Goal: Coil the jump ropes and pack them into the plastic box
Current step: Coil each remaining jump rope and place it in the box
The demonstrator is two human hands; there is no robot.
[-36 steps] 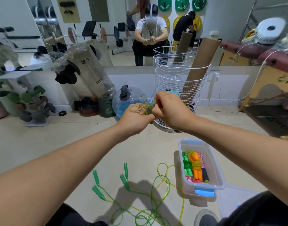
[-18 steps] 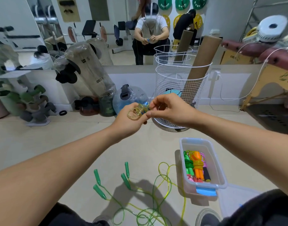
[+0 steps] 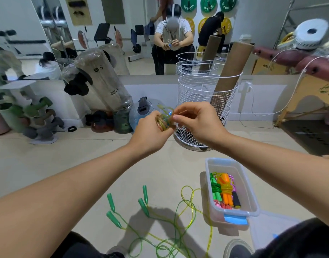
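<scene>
Gripping coiled rope (image 3: 163, 122): left hand (image 3: 150, 130), right hand (image 3: 197, 123) pinching.

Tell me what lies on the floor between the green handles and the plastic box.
Loose yellow-green rope loops across the floor between the green handles and plastic box, head view.

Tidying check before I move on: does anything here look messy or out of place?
Yes. Green-handled jump ropes sprawl uncoiled and tangled on the floor beside the plastic box, which holds neat bundles. Both hands, left hand and right hand, are occupied with a yellowish coil.
</scene>
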